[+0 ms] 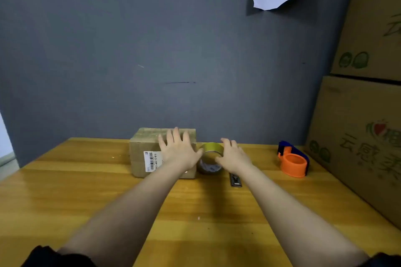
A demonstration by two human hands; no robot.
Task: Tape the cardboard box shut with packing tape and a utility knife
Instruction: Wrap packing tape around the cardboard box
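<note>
Barely begun: the left hand (178,149) lies flat on the box (147,154), the right hand (233,155) spreads over the tape (211,157), gripping nothing. Taping and cutting remain; the knife (235,179) lies untouched on the table (86,191).

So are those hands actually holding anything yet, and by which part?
Nothing is gripped yet. The left hand lies open over the cardboard box; the right hand reaches with spread fingers at the tape roll, not closed on it.

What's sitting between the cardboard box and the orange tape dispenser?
In the head view, the roll of packing tape and the utility knife lie between the cardboard box and the orange tape dispenser.
</note>
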